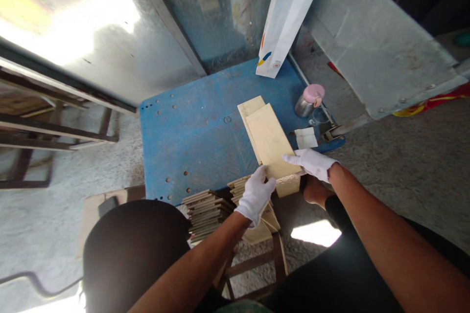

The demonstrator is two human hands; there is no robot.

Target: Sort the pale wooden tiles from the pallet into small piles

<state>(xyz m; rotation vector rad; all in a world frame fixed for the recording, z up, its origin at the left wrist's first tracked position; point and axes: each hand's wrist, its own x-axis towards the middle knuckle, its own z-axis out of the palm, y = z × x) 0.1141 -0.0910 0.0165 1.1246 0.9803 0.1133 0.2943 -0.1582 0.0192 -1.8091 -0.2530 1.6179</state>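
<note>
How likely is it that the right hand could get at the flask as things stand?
Probably yes, once the right hand leaves the board: the flask stands just beyond, and the paper between looks low enough to pass over.

A perforated blue worktop (183,139) stands on a concrete floor (55,234). A white carrier bag (281,29) is upright at the rear edge. Toward the right end are a pink-lidded steel cup (305,105), a transparent vessel (320,116) just beside it, and a white paper sheet (306,138). Beyond that end is a grey metal panel (382,44); at far left, a wooden frame (55,127).
</note>
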